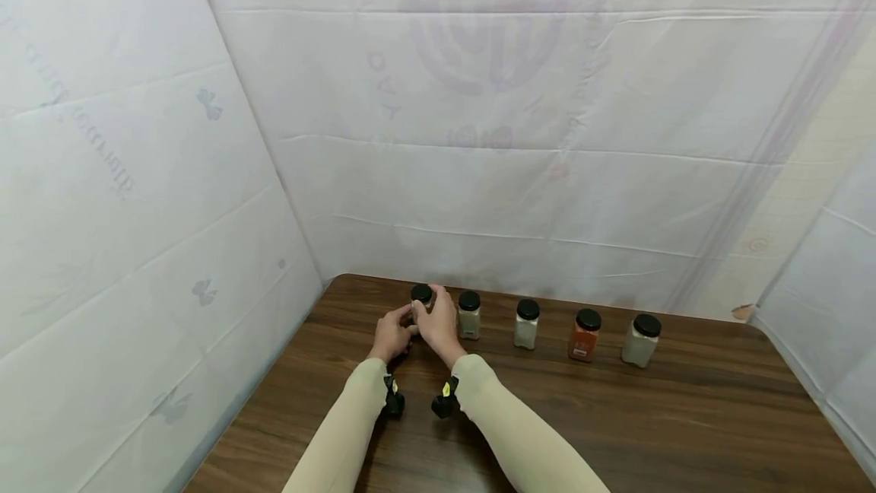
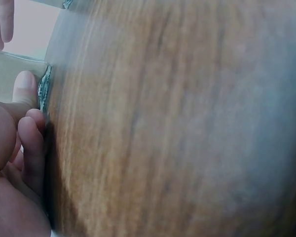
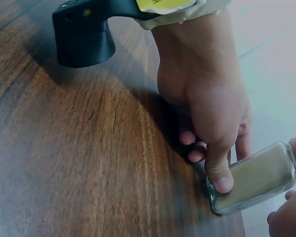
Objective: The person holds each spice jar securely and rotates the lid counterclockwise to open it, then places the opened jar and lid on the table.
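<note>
A clear spice jar [image 3: 259,177] with a black lid [image 1: 421,293] and tan powder inside stands at the left end of a row of jars. My left hand [image 1: 392,335] grips it low down, its thumb [image 3: 218,173] flat against the glass near the base. In the left wrist view the left hand [image 2: 17,163] is at the left edge, beside the jar's base. My right hand [image 1: 438,323] holds the same jar around the lid. Only its fingertips [image 3: 281,217] show in the right wrist view, on both sides of the lid end.
To the right stand a jar of beige powder [image 1: 469,316], a jar of whitish powder [image 1: 526,326], an orange-red jar [image 1: 584,335] and another pale jar [image 1: 641,342], all black-lidded. They line the back of a brown wooden table [image 1: 684,417]. White sheeting [image 1: 479,189] hangs behind.
</note>
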`<state>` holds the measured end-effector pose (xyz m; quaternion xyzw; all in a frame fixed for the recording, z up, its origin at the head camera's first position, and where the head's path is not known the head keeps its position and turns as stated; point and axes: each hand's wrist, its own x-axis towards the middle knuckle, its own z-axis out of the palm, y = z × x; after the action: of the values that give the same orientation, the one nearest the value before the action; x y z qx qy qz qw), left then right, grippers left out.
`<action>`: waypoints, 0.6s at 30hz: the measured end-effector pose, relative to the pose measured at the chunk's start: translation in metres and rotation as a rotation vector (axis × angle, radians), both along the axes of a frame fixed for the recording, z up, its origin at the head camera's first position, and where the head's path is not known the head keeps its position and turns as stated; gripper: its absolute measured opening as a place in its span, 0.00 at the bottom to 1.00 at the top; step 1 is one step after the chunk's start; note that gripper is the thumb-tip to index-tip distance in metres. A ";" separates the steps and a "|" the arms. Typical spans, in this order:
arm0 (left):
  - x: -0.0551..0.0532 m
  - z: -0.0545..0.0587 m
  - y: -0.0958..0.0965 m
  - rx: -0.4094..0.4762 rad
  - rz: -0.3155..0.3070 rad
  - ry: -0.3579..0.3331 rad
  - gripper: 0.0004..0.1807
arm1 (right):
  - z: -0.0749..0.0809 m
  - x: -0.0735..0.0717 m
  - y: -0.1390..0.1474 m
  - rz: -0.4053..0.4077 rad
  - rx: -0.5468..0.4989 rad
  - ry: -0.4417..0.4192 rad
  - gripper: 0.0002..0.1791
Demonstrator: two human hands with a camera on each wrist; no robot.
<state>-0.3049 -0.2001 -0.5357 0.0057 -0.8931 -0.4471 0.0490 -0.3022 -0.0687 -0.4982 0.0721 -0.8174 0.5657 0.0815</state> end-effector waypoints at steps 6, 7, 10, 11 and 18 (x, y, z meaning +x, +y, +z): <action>0.001 0.001 0.000 -0.001 0.001 0.005 0.28 | 0.002 0.002 0.000 0.024 -0.001 0.002 0.27; 0.001 0.001 -0.001 -0.003 0.000 0.008 0.27 | 0.003 0.002 0.000 0.024 -0.009 0.001 0.28; 0.002 0.001 0.000 -0.008 -0.007 0.014 0.27 | 0.003 0.002 0.000 0.017 -0.036 -0.008 0.31; 0.002 0.001 0.000 -0.009 -0.006 0.013 0.27 | 0.003 0.002 0.000 0.013 -0.046 -0.007 0.33; 0.002 0.002 -0.001 -0.025 -0.002 0.011 0.28 | -0.001 0.000 -0.003 -0.029 -0.065 0.005 0.30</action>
<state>-0.3033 -0.2008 -0.5338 0.0020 -0.8983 -0.4361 0.0534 -0.3025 -0.0714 -0.4992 0.0589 -0.7993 0.5906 0.0940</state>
